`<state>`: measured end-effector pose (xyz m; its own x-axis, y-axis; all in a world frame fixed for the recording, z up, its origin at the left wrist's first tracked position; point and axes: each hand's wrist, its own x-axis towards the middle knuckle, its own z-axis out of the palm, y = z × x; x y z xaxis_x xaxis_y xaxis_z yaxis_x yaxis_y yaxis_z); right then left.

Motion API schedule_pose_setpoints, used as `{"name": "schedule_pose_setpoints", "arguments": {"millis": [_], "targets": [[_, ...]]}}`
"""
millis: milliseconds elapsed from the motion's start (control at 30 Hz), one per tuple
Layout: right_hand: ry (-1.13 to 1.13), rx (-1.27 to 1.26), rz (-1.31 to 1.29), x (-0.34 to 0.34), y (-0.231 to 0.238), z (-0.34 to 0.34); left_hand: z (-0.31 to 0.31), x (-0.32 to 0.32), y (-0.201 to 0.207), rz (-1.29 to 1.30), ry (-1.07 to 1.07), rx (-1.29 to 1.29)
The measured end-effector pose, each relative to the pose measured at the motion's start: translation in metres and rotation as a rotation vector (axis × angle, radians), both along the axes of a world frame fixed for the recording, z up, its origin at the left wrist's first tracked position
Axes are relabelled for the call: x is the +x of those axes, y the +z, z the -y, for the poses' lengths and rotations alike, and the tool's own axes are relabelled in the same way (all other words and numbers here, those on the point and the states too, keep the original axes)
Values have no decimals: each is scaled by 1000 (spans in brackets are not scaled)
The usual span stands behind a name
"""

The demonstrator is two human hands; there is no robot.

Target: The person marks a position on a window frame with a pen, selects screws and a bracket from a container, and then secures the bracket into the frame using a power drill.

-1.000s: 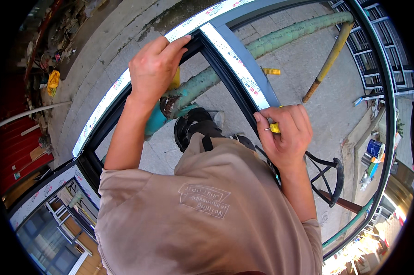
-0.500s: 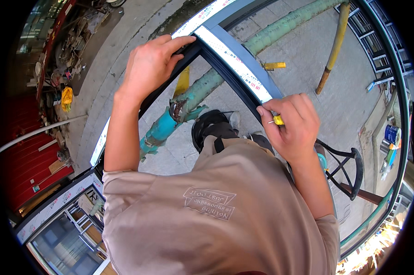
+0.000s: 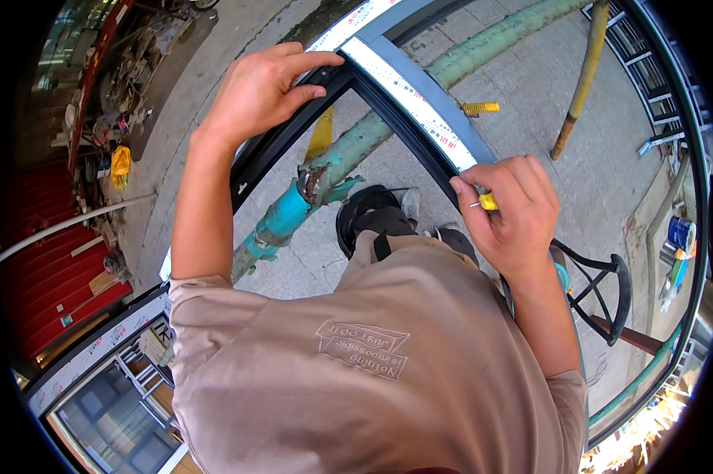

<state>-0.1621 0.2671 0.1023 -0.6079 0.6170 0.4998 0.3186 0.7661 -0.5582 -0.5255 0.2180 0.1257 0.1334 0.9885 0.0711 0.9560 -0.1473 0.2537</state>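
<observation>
A dark window frame (image 3: 396, 118) with white printed protective film (image 3: 404, 91) along its top face lies in front of me. My left hand (image 3: 261, 91) is at its upper left corner. The index finger stretches along the black inner edge to the corner, and the thumb presses the side bar below it, so the bar sits between them. My right hand (image 3: 514, 209) is closed round a small yellow-handled screwdriver (image 3: 489, 202), whose thin metal shaft sticks out toward the frame. The right thumb tip rests at the frame's black inner edge. Most of the handle is hidden in the palm.
A green pipe (image 3: 340, 150) with peeling wrap runs beneath the frame, beside yellow posts (image 3: 581, 79). A black curved bracket (image 3: 609, 296) is near my right forearm. Ladders (image 3: 649, 79) lie at the far right. Another filmed frame (image 3: 95, 347) stands at lower left.
My left index finger and thumb have spread a little wider apart at the corner. The right hand keeps its grip on the screwdriver. The whole view has shifted slightly.
</observation>
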Motion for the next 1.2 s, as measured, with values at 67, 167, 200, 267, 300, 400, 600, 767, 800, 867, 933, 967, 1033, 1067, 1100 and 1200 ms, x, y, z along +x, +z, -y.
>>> {"name": "schedule_pose_setpoints", "arguments": {"millis": [67, 167, 200, 267, 300, 400, 600, 767, 800, 867, 933, 967, 1033, 1067, 1100, 1200], "targets": [[0, 2, -6, 0, -1, 0, 0, 0, 1, -62, -2, 2], [2, 5, -5, -1, 0, 0, 2, -2, -6, -123, -18, 78], [2, 6, -3, -1, 1, 0, 3, -1, -7, -127, -1, 91], [2, 8, -4, -1, 1, 0, 4, 2, -10, -134, 31, 116], [2, 9, -3, -1, 1, 0, 5, 5, -12, -139, 53, 137], [0, 8, 5, 0, 3, 0, 7, 15, -19, -145, 163, 184], [14, 25, -30, -1, 2, -1, 7, 21, -30, -201, 343, 325], [-6, 24, -66, -2, 3, 4, 8, 25, -27, -247, 405, 311], [-14, 26, -69, -2, 3, 5, 8, 23, -27, -260, 408, 282], [-18, 33, -71, -2, 4, 6, 7, 19, -26, -284, 414, 223], [-16, 39, -74, -4, 5, 6, 6, 15, -22, -301, 409, 184], [-14, 38, -73, -3, 5, 7, 6, 15, -21, -305, 402, 161], [-11, 36, -73, -3, 6, 6, 5, 12, -22, -329, 388, 162], [-14, 32, -72, -3, 6, 6, 4, 12, -23, -338, 373, 160], [-19, 27, -71, -2, 6, 6, 4, 12, -25, -335, 363, 169], [-32, 15, -84, -2, 4, 1, 3, 15, -25, -343, 346, 180]]}}
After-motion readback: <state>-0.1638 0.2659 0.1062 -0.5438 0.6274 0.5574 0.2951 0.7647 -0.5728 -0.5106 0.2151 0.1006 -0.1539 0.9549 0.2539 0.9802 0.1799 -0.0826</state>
